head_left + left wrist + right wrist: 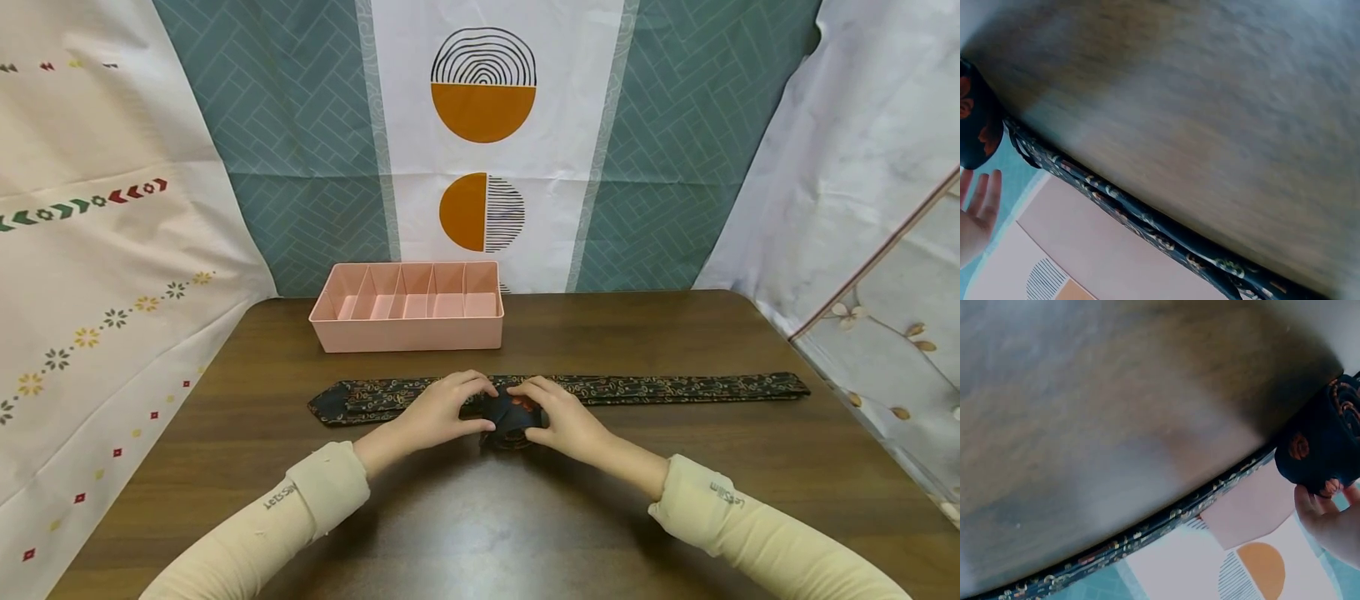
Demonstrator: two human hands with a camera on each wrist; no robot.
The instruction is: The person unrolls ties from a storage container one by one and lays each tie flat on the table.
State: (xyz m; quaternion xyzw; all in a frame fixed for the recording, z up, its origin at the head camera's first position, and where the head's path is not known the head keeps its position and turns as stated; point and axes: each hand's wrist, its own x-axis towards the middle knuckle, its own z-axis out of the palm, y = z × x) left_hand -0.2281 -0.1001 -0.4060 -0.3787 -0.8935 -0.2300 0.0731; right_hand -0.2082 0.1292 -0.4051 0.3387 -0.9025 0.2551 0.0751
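Close to the table's middle, a dark necktie (512,417) with orange flower motifs is wound into a roll. My left hand (448,408) grips its left side, fingers on the far side and thumb on the near side. Opposite it, my right hand (567,421) holds the right side the same way. In the right wrist view the rolled necktie (1316,447) shows its spiral end. Just behind the roll lies a second patterned necktie (675,388), folded lengthwise and stretched across the table, its pointed end at left. The hands and roll hide its middle.
A pink box (408,335) with several upright dividers stands at the back left of the brown wooden table (510,533). Patterned cloths (300,125) hang behind and at both sides of the table.
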